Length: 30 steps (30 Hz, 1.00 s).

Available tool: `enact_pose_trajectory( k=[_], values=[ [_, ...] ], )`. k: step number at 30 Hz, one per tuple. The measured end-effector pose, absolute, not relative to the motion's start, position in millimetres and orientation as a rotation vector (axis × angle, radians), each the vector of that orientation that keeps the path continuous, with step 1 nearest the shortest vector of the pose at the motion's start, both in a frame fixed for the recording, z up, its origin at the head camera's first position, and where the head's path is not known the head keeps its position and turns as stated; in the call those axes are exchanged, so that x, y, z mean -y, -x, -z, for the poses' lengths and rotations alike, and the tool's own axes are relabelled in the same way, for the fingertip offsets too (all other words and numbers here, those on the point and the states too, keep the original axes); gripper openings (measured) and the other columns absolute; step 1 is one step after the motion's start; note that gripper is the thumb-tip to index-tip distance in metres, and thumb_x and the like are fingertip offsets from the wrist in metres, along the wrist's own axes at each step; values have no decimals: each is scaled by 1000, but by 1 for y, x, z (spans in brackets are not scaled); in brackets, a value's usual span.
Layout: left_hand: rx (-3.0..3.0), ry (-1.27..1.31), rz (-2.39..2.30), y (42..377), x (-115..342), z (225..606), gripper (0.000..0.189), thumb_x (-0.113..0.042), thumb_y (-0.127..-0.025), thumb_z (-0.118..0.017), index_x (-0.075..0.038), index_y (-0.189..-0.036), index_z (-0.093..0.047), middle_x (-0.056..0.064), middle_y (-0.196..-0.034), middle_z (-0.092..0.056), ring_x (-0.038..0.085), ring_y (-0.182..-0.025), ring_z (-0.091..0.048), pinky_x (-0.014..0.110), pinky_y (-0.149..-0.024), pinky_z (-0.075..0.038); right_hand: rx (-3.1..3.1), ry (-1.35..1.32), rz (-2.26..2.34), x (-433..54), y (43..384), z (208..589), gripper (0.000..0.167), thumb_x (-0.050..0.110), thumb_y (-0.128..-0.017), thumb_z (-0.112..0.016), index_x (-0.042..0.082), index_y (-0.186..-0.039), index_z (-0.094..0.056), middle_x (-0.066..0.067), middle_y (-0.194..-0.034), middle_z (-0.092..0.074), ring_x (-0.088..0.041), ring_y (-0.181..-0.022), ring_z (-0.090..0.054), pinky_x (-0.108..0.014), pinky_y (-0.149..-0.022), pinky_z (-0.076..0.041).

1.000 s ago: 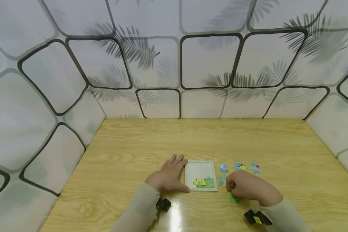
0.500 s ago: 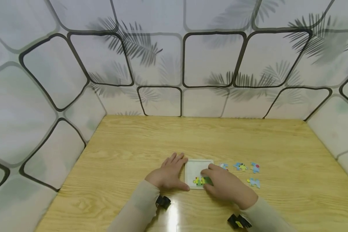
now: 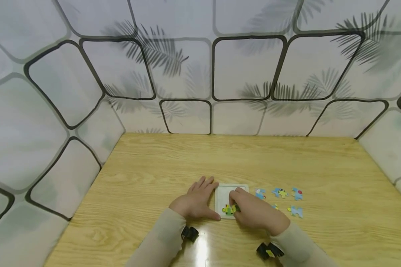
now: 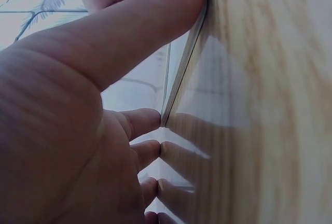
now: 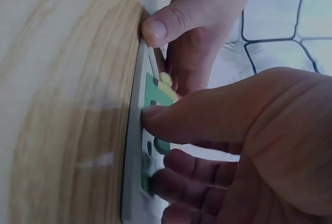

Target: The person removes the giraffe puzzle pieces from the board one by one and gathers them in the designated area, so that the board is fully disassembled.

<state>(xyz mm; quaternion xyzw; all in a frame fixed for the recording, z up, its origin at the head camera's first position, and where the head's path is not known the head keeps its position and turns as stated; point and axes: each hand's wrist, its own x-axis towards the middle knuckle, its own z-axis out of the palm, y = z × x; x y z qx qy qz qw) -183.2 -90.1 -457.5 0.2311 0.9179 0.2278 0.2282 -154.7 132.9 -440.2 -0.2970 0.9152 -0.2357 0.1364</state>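
Note:
A shallow white puzzle tray (image 3: 223,192) lies on the table between the two hands. Along its left edge my left hand (image 3: 198,203) is spread flat, thumb at the near corner and fingertips by the far one. Yellow-and-green puzzle pieces (image 3: 228,210) sit in the near part of the tray. Over the tray's near right part, my right hand (image 3: 255,212) pinches a green puzzle piece (image 5: 162,147) with thumb and curled fingers. In the right wrist view the thumb presses low against the green area, and the fingers partly hide the piece.
To the right of the tray lie loose puzzle pieces: a blue-and-white one (image 3: 260,193), a blue-and-yellow one (image 3: 280,193), one with a red dot (image 3: 297,193) and a light blue one (image 3: 296,211). A patterned wall (image 3: 187,116) stands behind the wooden table (image 3: 173,159).
My right hand has taken up the green piece from the table right of the tray and moved left over the tray. My left hand stays at the tray's edge.

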Motion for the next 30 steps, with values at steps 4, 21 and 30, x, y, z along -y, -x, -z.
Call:
enact_pose_trajectory(
  k=[4, 21, 30],
  values=[
    [-2523, -635, -632, 182, 89, 456, 108, -54, -79, -82, -16, -161, -24, 4, -170, -9, 28, -155, 2, 52, -124, -6, -2600, 895, 777, -139, 157, 441, 20, -2, -86, -63, 15, -88, -52, 4, -83, -49, -9, -70, -45, -27, -61, -41],
    [-2506, -649, -656, 177, 91, 450, 107, -51, -80, -82, -13, -161, -23, 8, -169, -7, 31, -155, 3, 54, -123, -5, -2476, 677, 827, -241, 139, 412, 10, 7, -90, -68, 16, -87, -67, 10, -72, -55, -3, -61, -45, -25, -58, -42],
    [-2508, -665, -654, 178, 91, 450, 106, -50, -81, -81, -13, -161, -23, 9, -169, -7, 32, -155, 2, 55, -123, -5, -2464, 528, 782, -261, 138, 416, 23, -6, -80, -63, 14, -69, -57, 8, -65, -49, -7, -54, -37, -26, -52, -35]
  ],
)
